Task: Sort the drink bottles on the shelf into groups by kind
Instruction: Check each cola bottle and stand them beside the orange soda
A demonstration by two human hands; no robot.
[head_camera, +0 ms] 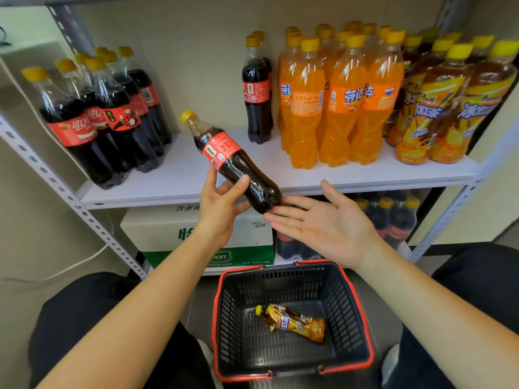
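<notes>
My left hand (pixel 220 209) grips a cola bottle (pixel 224 155) with a red label and yellow cap, tilted with its cap up to the left, in front of the shelf board (pixel 179 175). My right hand (pixel 323 223) is open, palm up, its fingertips at the bottle's base. On the shelf stand a group of cola bottles (pixel 104 113) at the left, two cola bottles (pixel 257 91) in the middle, orange soda bottles (pixel 337 96) beside them, and iced tea bottles (pixel 443 102) at the right.
A black basket with red rim (pixel 362 313) sits on the floor between my knees, one iced tea bottle (pixel 295 322) lying in it. Under the shelf are a water carton (pixel 157 228) and more cola bottles (pixel 393 220). Metal uprights (pixel 56 186) frame the shelf.
</notes>
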